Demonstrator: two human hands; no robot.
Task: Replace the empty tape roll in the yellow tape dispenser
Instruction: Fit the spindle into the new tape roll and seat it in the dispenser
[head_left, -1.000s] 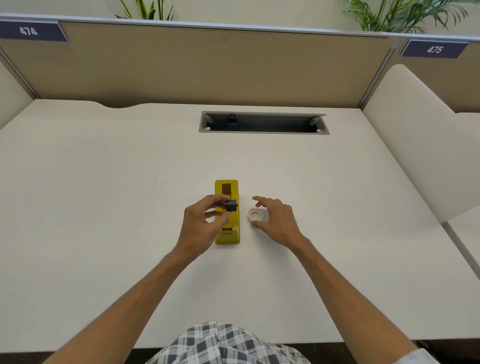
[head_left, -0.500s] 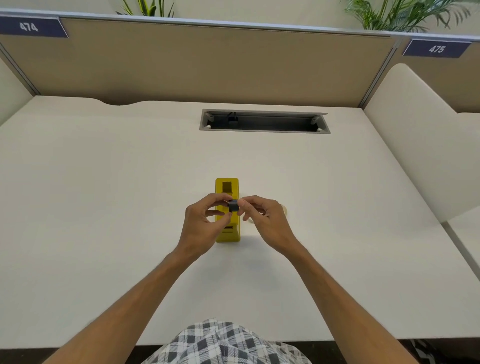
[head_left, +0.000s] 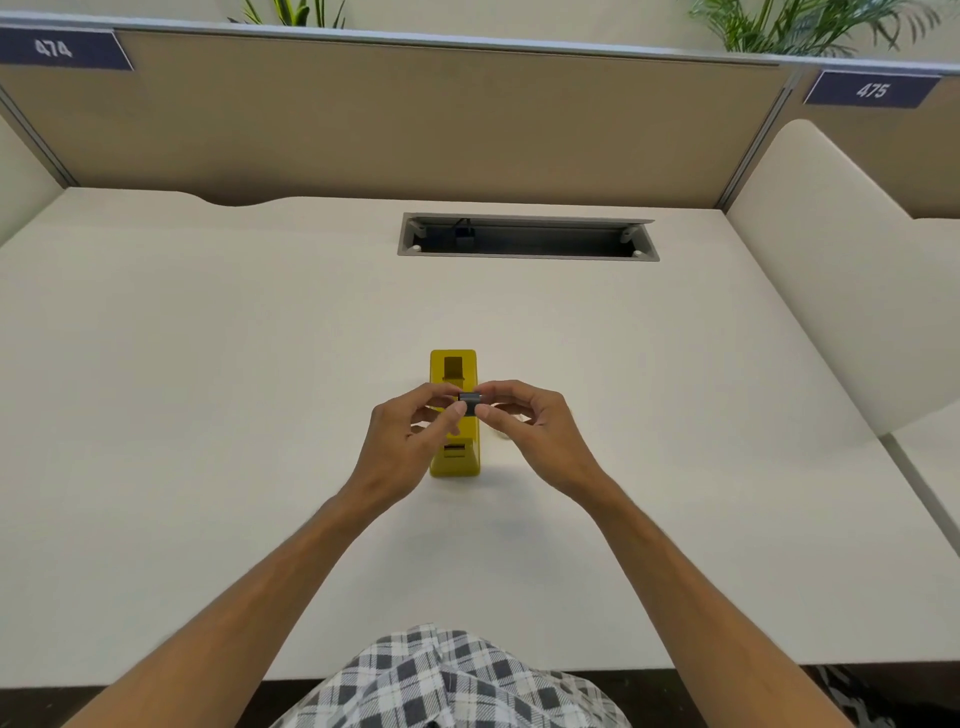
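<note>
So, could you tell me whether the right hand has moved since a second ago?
Yes. The right hand has moved left, toward the yellow tape dispenser, and now pinches the small dark core with the left hand.

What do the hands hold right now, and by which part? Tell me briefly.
Both hands pinch a small dark spool by its two ends above the yellow tape dispenser: left hand on its left end, right hand on its right end.

Yellow tape dispenser (head_left: 453, 457), upright on desk (head_left: 208, 415)
</note>
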